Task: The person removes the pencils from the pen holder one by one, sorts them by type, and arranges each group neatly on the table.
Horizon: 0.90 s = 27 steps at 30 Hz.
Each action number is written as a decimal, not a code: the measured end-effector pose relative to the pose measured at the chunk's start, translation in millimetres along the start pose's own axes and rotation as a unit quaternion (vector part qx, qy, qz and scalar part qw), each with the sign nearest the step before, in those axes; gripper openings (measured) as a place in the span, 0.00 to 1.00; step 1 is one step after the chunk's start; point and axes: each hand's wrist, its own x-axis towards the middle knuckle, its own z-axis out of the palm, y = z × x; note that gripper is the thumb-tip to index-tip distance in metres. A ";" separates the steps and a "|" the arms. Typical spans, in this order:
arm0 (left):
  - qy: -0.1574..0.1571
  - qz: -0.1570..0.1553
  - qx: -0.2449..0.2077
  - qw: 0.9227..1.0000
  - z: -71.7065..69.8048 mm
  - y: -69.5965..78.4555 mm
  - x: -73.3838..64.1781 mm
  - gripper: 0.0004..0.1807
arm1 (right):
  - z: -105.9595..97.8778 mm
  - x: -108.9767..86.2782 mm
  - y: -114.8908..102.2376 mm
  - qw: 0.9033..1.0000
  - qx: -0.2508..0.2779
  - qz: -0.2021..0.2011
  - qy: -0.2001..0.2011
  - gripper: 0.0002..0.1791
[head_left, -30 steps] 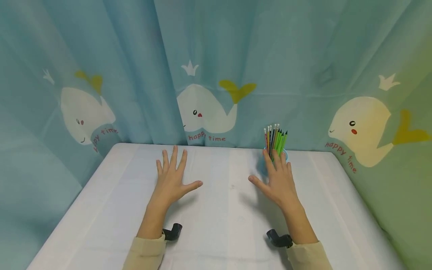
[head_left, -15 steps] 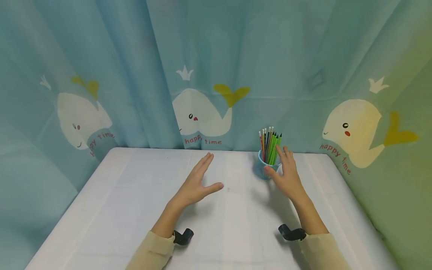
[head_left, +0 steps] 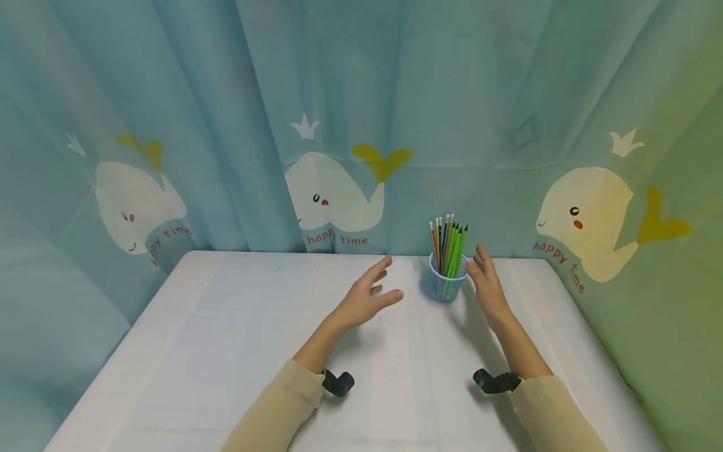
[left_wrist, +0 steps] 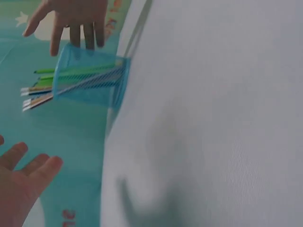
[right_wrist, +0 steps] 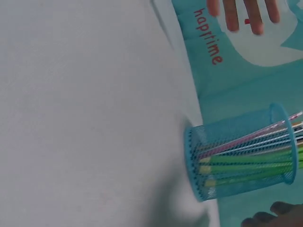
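A light blue mesh pencil cup (head_left: 444, 289) stands upright near the table's back edge, right of the middle. It holds several pencils (head_left: 455, 251), some bright green with dark tips, others with pale eraser ends up. Just right of the cup is my right hand (head_left: 489, 287), fingers loosely extended; whether it touches the rim cannot be told. My left hand (head_left: 364, 303) hovers left of the cup, apart from it, thumb and fingers spread. In the left wrist view, the cup (left_wrist: 92, 78) appears sideways between both hands. Neither hand holds anything.
A white cloth covers the table (head_left: 243, 326). Behind it and along both sides hangs a blue-green curtain (head_left: 474, 94) with whale prints. A black wrist camera mount (head_left: 339, 383) sits on the left wrist, another mount (head_left: 496, 381) on the right.
Both hands were spread over the table, the right one in front of the cup. The left hand has moved right toward the cup; the right has shifted to the cup's right side.
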 end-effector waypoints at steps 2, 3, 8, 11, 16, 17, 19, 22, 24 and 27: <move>-0.011 -0.005 -0.030 0.999 7.9 -2.3 8.5 0.48 | -0.1 -0.1 3.2 1.000 0.012 0.012 -0.008 0.38; -0.015 -0.011 -0.042 0.999 12.0 -3.4 12.6 0.48 | -0.2 -0.2 4.7 1.000 0.019 0.017 -0.010 0.38; -0.016 -0.051 -0.072 0.996 32.8 -9.5 31.3 0.44 | -0.3 -1.7 9.7 0.997 0.058 0.044 -0.016 0.39; -0.015 -0.070 -0.070 0.995 45.8 -13.6 39.2 0.44 | -0.2 -2.8 12.1 0.994 0.091 0.062 -0.026 0.40; -0.018 -0.081 -0.076 0.994 63.0 -21.3 49.2 0.45 | -0.1 -4.0 14.4 0.988 0.129 0.074 -0.043 0.39; -0.018 -0.084 -0.079 0.993 64.9 -22.6 50.6 0.45 | 0.5 -4.0 14.4 0.987 0.134 0.075 -0.045 0.39; -0.017 -0.089 -0.098 0.991 67.7 -24.2 53.0 0.44 | 2.5 -3.7 13.4 0.986 0.138 0.075 -0.048 0.39; -0.021 -0.095 -0.130 0.987 71.0 -25.9 56.6 0.42 | 5.3 -3.2 12.2 0.986 0.144 0.070 -0.048 0.38; -0.022 -0.097 -0.148 0.984 73.0 -25.9 58.3 0.41 | 5.7 -3.3 11.1 0.986 0.145 0.066 -0.048 0.37; -0.021 -0.097 -0.157 0.983 77.0 -24.5 60.3 0.39 | 4.6 -5.3 9.7 0.987 0.142 0.067 -0.046 0.37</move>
